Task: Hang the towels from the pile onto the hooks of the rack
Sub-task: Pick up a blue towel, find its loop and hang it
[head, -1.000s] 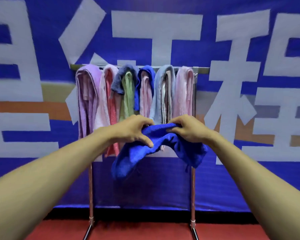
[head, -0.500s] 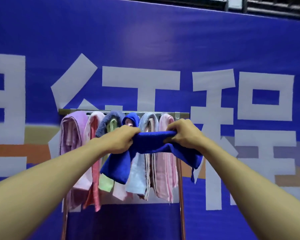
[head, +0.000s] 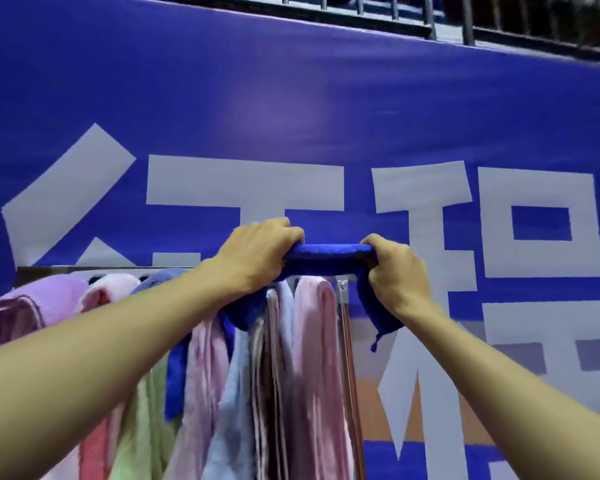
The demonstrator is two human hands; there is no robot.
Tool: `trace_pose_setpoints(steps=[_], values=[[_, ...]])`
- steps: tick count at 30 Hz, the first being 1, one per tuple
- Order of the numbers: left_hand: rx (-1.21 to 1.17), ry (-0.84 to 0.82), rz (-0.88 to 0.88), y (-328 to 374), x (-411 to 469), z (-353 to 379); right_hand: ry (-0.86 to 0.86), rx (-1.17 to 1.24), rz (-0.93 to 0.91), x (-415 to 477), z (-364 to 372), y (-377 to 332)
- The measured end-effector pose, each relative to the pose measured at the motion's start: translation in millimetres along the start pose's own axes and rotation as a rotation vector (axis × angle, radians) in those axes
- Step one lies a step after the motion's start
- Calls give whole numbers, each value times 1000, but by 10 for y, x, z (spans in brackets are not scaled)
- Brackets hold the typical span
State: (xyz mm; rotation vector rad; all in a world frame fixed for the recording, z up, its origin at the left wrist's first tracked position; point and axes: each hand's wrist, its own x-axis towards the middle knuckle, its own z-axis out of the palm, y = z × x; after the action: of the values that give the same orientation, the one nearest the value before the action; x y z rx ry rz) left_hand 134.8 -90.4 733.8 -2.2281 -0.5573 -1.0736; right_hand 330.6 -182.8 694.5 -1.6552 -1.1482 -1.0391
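Hooks of silver metal rack [head: 49, 271] lay hidden under hanging pastel terry towels [head: 312, 341]. Their lower ends blurred, ran off bottom edge. Part of dark blue terry towel [head: 329, 258] sat hidden behind left hand [head: 253, 258], forearm.

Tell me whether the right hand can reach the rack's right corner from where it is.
Probably yes: the right hand sits close beside the rack's corner with nothing between, though it is busy gripping the blue towel.

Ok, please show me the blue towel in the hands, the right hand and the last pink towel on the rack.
blue towel [head: 329, 259]: head view, stretched middle part.
right hand [head: 395, 278]: head view, back of the hand.
last pink towel [head: 314, 341]: head view, upper hanging part.
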Motion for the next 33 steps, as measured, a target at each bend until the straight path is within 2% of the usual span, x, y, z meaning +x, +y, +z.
trace_pose_setpoints(steps=[6,12,16,19,23,27,31,33], values=[[130,-33,-81,-91,408,239,106,-49,-9,338,300,42],[264,-227,-78,16,423,444,22,-49,9,232,699,71],[304,-172,-2,270,184,641,-9,-3,51,-47,824,169],[309,-155,-38,452,51,806,-94,17,68,-221,813,178],[130,-159,-209,564,25,879,-198,138,33,-365,798,94],[-225,-59,-450,650,-124,986,-185,294,93,-424,813,40],[-532,11,-577,676,-242,1078,-177,321,92,-452,815,49],[-578,8,-581,695,-292,1078,-183,314,94,-461,825,71]])
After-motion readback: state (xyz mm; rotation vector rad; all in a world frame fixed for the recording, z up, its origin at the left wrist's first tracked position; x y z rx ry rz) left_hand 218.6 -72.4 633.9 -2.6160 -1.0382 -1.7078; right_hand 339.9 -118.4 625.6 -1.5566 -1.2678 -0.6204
